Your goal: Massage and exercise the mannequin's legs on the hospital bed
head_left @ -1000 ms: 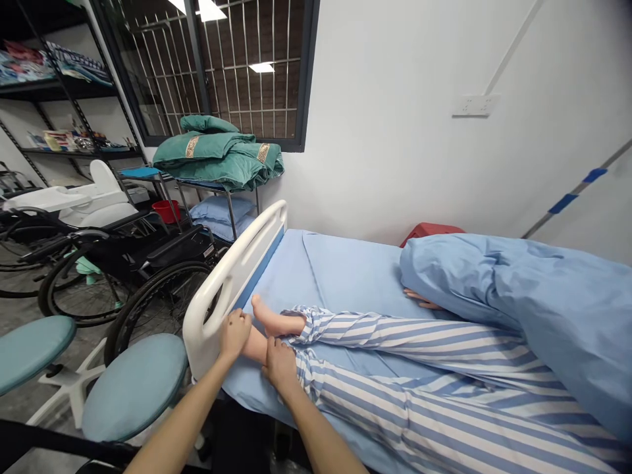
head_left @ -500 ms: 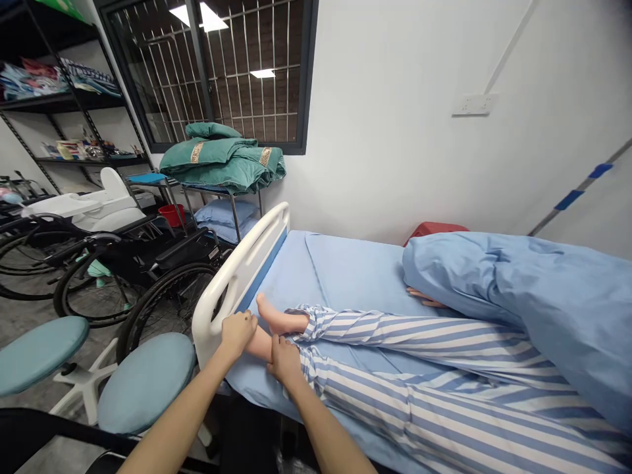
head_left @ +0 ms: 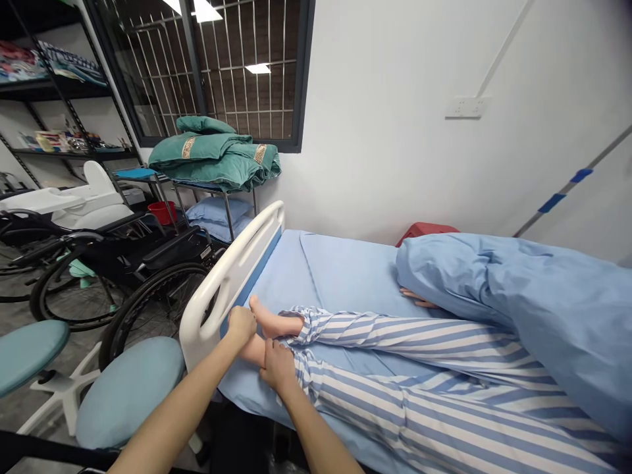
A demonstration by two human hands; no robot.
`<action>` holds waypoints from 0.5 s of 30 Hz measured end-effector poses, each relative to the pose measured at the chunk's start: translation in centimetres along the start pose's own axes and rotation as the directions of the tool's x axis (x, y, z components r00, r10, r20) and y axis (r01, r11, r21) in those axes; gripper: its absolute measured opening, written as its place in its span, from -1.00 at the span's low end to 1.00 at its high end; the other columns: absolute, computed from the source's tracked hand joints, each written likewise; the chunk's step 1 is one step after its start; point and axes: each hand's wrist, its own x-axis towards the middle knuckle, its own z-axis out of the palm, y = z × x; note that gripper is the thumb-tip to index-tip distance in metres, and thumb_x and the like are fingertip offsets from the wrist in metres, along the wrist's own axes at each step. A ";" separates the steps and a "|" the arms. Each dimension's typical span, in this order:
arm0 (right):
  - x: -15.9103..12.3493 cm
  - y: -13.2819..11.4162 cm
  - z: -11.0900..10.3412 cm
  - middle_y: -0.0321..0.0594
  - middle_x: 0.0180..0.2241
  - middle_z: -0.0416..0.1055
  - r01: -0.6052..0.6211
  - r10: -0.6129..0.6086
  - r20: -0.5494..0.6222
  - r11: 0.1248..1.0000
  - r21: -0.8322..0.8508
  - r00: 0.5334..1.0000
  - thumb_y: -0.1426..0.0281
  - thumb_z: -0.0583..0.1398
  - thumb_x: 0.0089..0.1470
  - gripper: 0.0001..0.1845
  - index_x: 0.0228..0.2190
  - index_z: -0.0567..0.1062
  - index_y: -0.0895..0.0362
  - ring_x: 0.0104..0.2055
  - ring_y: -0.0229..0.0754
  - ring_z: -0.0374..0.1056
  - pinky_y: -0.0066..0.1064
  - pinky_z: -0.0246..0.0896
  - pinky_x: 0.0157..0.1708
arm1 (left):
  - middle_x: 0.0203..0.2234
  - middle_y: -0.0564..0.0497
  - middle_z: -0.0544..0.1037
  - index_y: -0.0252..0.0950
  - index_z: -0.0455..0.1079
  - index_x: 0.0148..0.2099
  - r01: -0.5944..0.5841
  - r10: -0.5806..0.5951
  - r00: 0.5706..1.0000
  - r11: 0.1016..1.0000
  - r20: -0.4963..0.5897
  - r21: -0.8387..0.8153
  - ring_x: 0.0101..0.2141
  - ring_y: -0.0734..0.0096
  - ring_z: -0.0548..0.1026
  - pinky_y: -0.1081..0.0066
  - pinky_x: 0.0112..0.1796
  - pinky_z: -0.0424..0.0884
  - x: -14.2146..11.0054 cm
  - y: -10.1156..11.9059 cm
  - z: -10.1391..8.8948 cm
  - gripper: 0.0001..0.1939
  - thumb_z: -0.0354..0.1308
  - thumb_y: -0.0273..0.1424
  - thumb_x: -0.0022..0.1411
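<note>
1. Closest in the lower centre, the person's left hand (head_left: 241, 326) is curled closed over the bare lower end of the manikin's nearer leg (head_left: 253, 350). The right hand (head_left: 279, 367) is wrapped around the same leg just beside it, with the fingers bent and holding on. The two hands are almost touching.
2. The manikin's other bare foot (head_left: 272, 322) lies just beyond the hands, pointing up and left. Its legs wear blue-and-white striped pyjama trousers (head_left: 419, 401) and stretch toward the right edge.
3. Under the legs is a smooth pale blue bed sheet (head_left: 336, 276). At the bed's end stands a curved white plastic footboard (head_left: 217, 289), and in the lower left are two round teal padded stool seats (head_left: 129, 392).
4. Left of the footboard stands a black wheelchair with large spoked wheels (head_left: 168, 253).
5. At the right, a puffy light blue duvet (head_left: 518, 303) covers the manikin's upper body, with a second manikin hand (head_left: 417, 298) showing at its edge.
6. Farthest, under a barred dark-framed window (head_left: 247, 72), a metal rack holds folded green quilts (head_left: 212, 148) above a blue pillow (head_left: 217, 212). Black metal shelves (head_left: 54, 85) fill the upper left.
</note>
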 end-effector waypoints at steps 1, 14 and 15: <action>0.0 0.0 0.0 -0.05 -0.25 0.32 -0.002 0.002 -0.004 1.000 -0.001 1.000 0.36 0.24 -0.28 -0.50 -0.22 0.26 0.16 -0.22 0.03 0.30 -0.24 0.15 -0.29 | -0.45 -0.28 0.51 -0.50 0.47 -0.31 -0.002 0.002 1.000 1.000 -0.010 -0.005 -0.35 0.12 0.47 0.26 -0.30 0.28 -0.1 0.0 0.1 -0.69 -0.07 -0.42 0.16; -0.2 0.0 0.0 -0.09 -0.26 0.30 -0.009 0.009 -0.019 1.000 -0.020 1.000 0.33 0.23 -0.24 -0.50 -0.20 0.24 0.14 -0.23 -0.02 0.29 -0.28 0.13 -0.30 | -0.41 -0.10 0.50 -0.31 0.40 -0.32 0.225 -0.349 0.815 0.926 -0.463 -0.303 -0.39 0.30 0.44 0.37 -0.36 0.22 -2.9 -0.2 4.1 -0.65 -0.21 -0.36 0.21; -0.3 0.0 0.0 -0.09 -0.26 0.30 -0.006 0.005 -0.017 1.000 -0.022 1.000 0.32 0.24 -0.25 -0.49 -0.20 0.23 0.14 -0.22 -0.02 0.28 -0.28 0.13 -0.29 | -0.41 -0.08 0.49 -0.31 0.39 -0.32 0.211 -0.353 0.786 0.925 -0.508 -0.316 -0.39 0.31 0.44 0.37 -0.35 0.22 -3.2 -0.2 4.6 -0.66 -0.21 -0.36 0.22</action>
